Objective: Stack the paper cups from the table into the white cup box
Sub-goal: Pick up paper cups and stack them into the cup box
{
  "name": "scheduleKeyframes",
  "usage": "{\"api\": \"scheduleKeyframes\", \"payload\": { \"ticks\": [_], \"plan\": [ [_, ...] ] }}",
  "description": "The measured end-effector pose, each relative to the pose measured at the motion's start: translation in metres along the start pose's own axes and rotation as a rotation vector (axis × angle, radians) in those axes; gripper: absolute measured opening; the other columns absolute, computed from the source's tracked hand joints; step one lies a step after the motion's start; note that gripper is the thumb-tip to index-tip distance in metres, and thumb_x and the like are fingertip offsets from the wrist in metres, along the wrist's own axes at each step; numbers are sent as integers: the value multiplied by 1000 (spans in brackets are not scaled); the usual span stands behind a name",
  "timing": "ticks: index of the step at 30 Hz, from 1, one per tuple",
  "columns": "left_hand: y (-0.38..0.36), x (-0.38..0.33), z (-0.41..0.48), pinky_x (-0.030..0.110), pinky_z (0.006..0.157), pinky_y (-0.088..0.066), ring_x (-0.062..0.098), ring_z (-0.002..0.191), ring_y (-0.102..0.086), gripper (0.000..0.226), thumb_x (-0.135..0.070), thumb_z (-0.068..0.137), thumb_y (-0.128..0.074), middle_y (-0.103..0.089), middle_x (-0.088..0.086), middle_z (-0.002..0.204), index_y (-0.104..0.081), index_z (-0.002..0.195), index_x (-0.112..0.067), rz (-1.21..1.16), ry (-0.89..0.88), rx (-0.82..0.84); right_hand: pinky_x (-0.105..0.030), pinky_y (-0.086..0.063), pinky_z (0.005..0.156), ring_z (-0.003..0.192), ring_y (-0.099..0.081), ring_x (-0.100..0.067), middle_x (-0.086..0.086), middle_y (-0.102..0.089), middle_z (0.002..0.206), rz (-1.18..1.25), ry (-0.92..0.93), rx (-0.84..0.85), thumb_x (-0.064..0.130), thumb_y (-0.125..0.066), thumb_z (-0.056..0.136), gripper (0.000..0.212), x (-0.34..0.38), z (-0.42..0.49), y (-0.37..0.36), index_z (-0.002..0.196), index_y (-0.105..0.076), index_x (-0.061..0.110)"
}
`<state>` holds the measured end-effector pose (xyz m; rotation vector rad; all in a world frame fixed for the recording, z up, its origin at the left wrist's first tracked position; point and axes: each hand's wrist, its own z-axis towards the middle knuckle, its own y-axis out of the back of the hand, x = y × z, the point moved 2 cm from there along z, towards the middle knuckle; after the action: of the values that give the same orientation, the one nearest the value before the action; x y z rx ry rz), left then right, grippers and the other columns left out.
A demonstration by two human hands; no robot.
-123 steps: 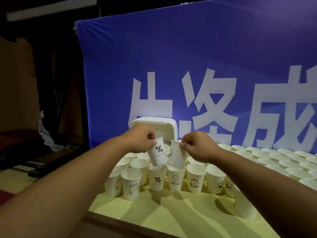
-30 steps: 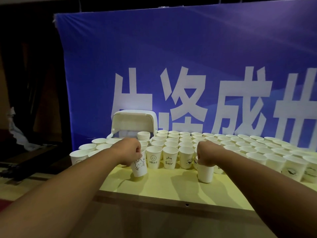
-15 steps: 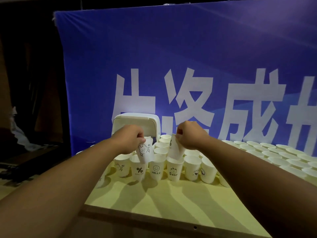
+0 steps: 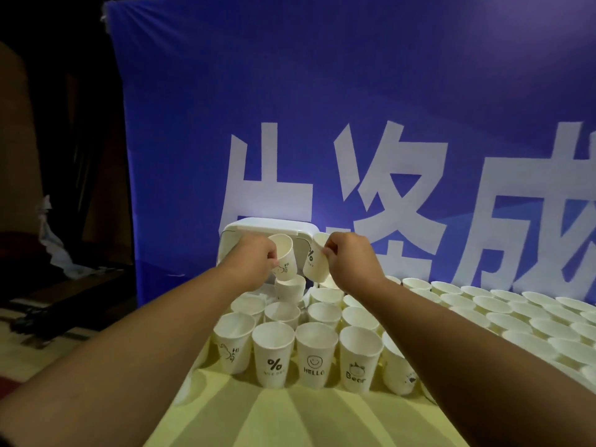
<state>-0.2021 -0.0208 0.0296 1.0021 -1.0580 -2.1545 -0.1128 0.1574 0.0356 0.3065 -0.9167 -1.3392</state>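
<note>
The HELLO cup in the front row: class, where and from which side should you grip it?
Probably best to pinch the HELLO cup at its rim, from above on the near side. It stands upright, mouth up; the % cup and Bear cup crowd its flanks, and only its front faces bare table.

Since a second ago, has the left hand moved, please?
Yes: the left hand has carried a cup from the table up and back to the box.

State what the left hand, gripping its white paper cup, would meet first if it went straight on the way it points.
Probably the raised lid of the white plastic cup box, just behind the left hand and its white paper cup; depth is unclear.
</note>
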Motion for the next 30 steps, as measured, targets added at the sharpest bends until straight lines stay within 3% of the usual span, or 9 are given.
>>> {"api": "scheduleKeyframes", "payload": {
  "ticks": [4,10,15,23,26,30],
  "plan": [
    [-25,5,22,27,65,-43,13,77,-60,18,-24,100,-65,-67,0,89,-68,84,-20,10,3,38,-21,-46,73,81,-60,-13,-1,-68,100,-12,28,-60,28,-61,98,19,-11,12,-16,110,-70,17],
    [-51,6,43,38,93,-55,24,90,-65,15,-28,98,-67,-68,6,100,-75,104,-17,136,63,176,-23,-49,81,90,-57,-14,-2,-65,109,10,67,-133,30,-59,98,25,-13,26,-31,119,-66,17],
    [-66,16,48,34,88,-58,21,83,-63,19,-29,93,-73,-67,6,103,-76,104,-14,113,153,207,-29,-54,84,92,-58,-17,-3,-63,110,9,85,-58,27,-62,97,27,-10,31,-51,121,-66,17],
    [-54,28,41,38,102,-52,22,106,-63,32,-18,96,-71,-69,1,123,-71,128,-21,69,62,198,-22,-48,77,85,-59,-16,-4,-65,106,-34,101,79,16,-65,94,17,-2,37,-76,111,-71,17],
    [-39,36,36,35,93,-56,19,99,-66,22,-17,95,-70,-73,-2,112,-77,115,-24,79,34,236,-21,-47,80,86,-60,-17,-2,-65,106,-32,77,187,9,-66,92,21,2,36,-88,110,-71,18],
    [-23,51,18,39,80,-62,19,83,-69,16,-18,93,-67,-73,-1,87,-75,81,-24,105,40,251,-24,-50,87,92,-61,-19,-4,-65,111,-92,51,365,7,-67,91,28,3,31,-105,117,-70,17]
  ]
}}
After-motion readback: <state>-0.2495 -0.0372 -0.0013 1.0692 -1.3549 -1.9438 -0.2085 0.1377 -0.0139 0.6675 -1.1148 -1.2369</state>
